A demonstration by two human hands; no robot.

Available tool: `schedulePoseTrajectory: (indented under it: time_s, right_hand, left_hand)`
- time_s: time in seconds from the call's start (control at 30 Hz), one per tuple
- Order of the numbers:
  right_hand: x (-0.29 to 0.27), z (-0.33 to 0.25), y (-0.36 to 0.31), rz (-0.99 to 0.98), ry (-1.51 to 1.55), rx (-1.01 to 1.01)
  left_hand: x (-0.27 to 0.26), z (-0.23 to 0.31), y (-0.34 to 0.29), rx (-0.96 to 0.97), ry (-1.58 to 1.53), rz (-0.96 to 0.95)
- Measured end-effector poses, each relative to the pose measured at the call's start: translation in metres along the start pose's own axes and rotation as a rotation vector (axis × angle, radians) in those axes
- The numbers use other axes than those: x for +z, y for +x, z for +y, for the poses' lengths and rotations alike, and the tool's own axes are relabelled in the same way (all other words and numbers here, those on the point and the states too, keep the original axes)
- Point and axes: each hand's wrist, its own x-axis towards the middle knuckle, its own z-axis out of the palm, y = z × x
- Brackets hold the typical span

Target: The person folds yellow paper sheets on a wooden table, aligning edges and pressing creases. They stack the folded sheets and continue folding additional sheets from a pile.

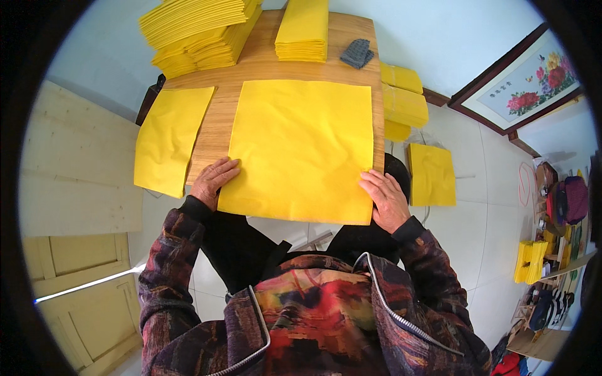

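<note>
Both flat, open hands, left hand (213,180) and right hand (387,200), press the big square yellow paper sheet (302,147) on the wooden bench (260,62); keeping its edges straight looks wise.

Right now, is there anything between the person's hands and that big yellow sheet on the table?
Nothing visible. The left hand and the right hand both rest directly on the near corners of the large yellow sheet, which lies flat on the wooden table.

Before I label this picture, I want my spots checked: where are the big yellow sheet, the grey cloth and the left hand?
Big yellow sheet (301,144), head view, middle of the paper.
Grey cloth (357,53), head view, centre of the folded cloth.
Left hand (212,180), head view, back of the hand.
</note>
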Motion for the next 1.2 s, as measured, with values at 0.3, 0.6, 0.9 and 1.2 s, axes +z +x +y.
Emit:
schedulePoseTrajectory:
  time_s: [0.3,0.6,0.9,1.2]
  right_hand:
    - [-0.007,0.002,0.011,0.098,0.048,-0.044]
    - [-0.007,0.019,0.035,0.14,0.431,0.306]
    - [0.001,0.029,0.067,0.094,0.507,0.558]
    - [-0.001,0.023,0.081,0.073,0.141,0.568]
  left_hand:
    - [-0.006,-0.005,0.006,-0.065,-0.226,0.018]
    - [-0.004,-0.023,0.024,-0.529,-0.459,0.004]
    - [0.005,0.0,0.064,-0.73,-0.287,0.191]
    - [0.016,0.002,0.062,-0.757,-0.308,0.3]
